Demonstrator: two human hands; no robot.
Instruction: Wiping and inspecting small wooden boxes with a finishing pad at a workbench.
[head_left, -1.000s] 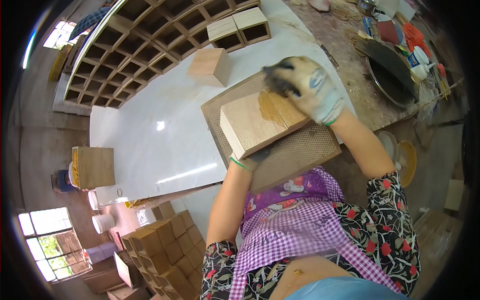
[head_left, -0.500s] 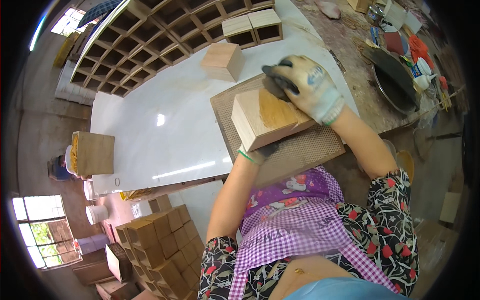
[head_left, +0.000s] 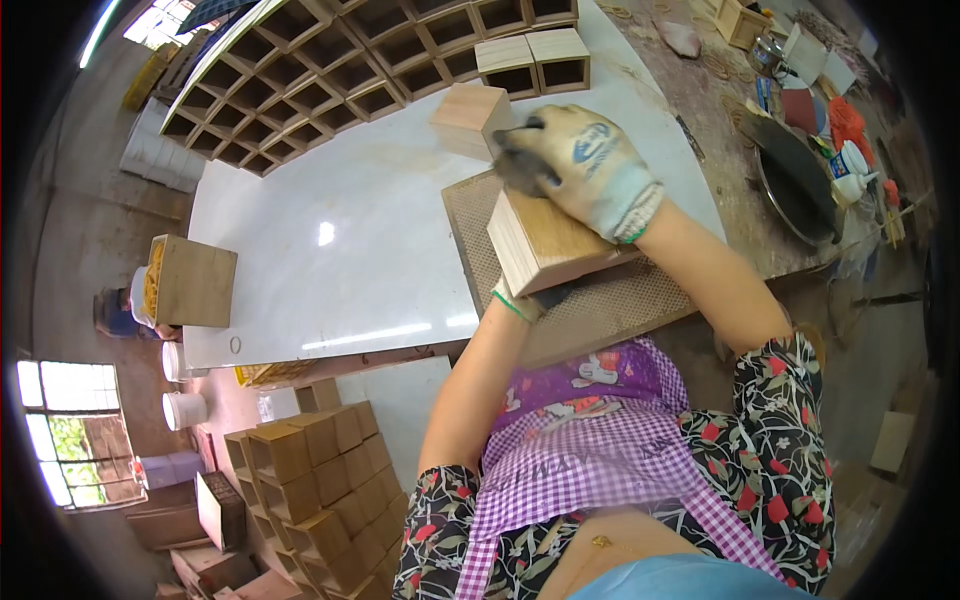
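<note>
A wooden box (head_left: 515, 250) lies tilted over a perforated brown mat (head_left: 615, 305). Its end face is pale, while its upper side shows a darker yellow-brown coat. My left hand (head_left: 518, 298), gloved, grips the box from beneath on the near side; most of its fingers are hidden. On the far left part of the upper side, my right hand (head_left: 585, 165), in a pale glove with dark fingertips, is closed round a dark, soft-looking pad (head_left: 522, 180), blurred by motion. Just beyond sits another pale wooden box (head_left: 465, 118).
Stacked open boxes (head_left: 300, 80) line the far side of the white table (head_left: 370, 220). Two pale-topped boxes (head_left: 535, 70) stand before them. A dark basin (head_left: 795, 180) and bottles are at right. A box stands at the table's left end (head_left: 205, 282); more boxes (head_left: 310, 460) are piled below.
My right hand has swept left along the box to its far left end. The yellow-brown coat now covers more of the upper side. The whole view has shifted slightly.
</note>
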